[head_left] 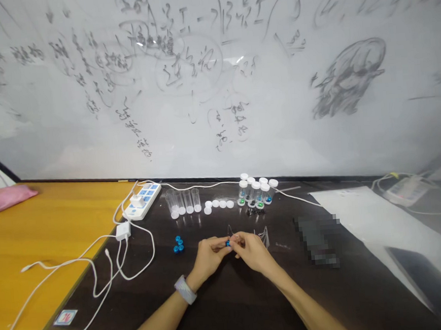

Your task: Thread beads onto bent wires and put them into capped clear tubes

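In the middle of the dark table, my left hand pinches a small shiny blue bead-like piece between thumb and fingers. My right hand meets it there, its thumb and fingertips closed on a thin grey wire that loops up between the hands. The fingers partly cover the blue piece, so its exact shape and whether the wire passes through it do not show. Several matching blue pieces lie in a cluster left of my left hand. A bundle of thin wires rests just beyond my right hand.
Clear tubes stand at the back beside loose white caps. Capped tubes with coloured pieces inside stand farther right, near small black pieces. White cables and a power strip lie left; a phone lies right.
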Tool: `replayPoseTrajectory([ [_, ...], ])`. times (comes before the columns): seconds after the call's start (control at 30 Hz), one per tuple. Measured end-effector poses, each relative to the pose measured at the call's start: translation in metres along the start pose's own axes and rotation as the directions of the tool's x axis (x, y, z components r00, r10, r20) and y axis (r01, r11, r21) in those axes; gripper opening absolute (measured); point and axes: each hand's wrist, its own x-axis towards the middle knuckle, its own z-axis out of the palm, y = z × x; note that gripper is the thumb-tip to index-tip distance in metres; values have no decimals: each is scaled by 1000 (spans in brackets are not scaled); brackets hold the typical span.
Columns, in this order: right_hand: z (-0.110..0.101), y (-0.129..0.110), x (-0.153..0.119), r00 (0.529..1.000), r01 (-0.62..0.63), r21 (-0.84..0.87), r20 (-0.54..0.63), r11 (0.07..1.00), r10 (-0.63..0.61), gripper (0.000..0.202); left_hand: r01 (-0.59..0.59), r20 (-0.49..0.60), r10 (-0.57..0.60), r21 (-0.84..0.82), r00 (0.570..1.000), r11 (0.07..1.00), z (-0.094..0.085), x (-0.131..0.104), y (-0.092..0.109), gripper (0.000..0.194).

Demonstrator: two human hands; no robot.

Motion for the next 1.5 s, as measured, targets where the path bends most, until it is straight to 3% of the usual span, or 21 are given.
replayPoseTrajectory([
  [0.17, 1, 2, 2, 997, -15, 15, -70, 1000, 16, 24, 93, -2, -94, -111, 996, 989, -1, 2, -3, 38],
  [0.33, -5, 8, 8, 988, -28, 286, -135, 958, 70, 26, 155, -17, -163, -212, 987, 965, -3, 2, 2, 48],
  [0.53, -18, 4, 7, 995, -67, 546, -25, 835, 97, 44, 183, 23, -185, -319, 982, 930, -5, 1, 9, 49],
  [0.83, -14, 9, 6, 999, -52, 498, 18, 866, 50, 36, 145, 51, -136, -290, 989, 946, -4, 1, 14, 46],
  [1.1, -7, 6, 6, 997, -22, 354, -56, 935, 45, 34, 75, -21, -80, -165, 997, 983, -3, 1, 10, 43],
  [1.33, 3, 8, 4, 991, -59, 471, -76, 880, 107, 32, -28, -68, 26, -30, 997, 999, -1, -2, 9, 30],
  [1.5, 4, 7, 2, 990, -31, 452, -112, 892, 91, 31, -87, -92, 90, 43, 992, 995, 0, -4, 9, 28],
])
